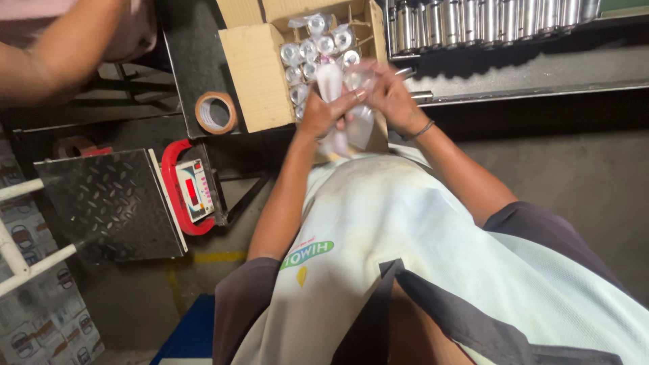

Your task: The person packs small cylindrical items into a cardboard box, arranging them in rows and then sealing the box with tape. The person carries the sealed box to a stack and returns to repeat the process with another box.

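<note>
Left hand and right hand both close their grip on a clear plastic bag, held near a cardboard box of bagged metal parts.

The clear plastic bag between the left hand and right hand is thin, glossy film, crinkled and blurred, so what it wraps cannot be told; the cardboard box is matt brown corrugated board, its flaps rough at the edges; the wrapped parts inside it shine like polished metal under clear film; the metal cylinders in a row on the dark matt bench are smooth and bright; the tape roll looks like glossy brown plastic tape on a paper core; the scale platform is dark, embossed tread-pattern metal; the scale's display housing is shiny red plastic; the floor is rough grey concrete.
</note>
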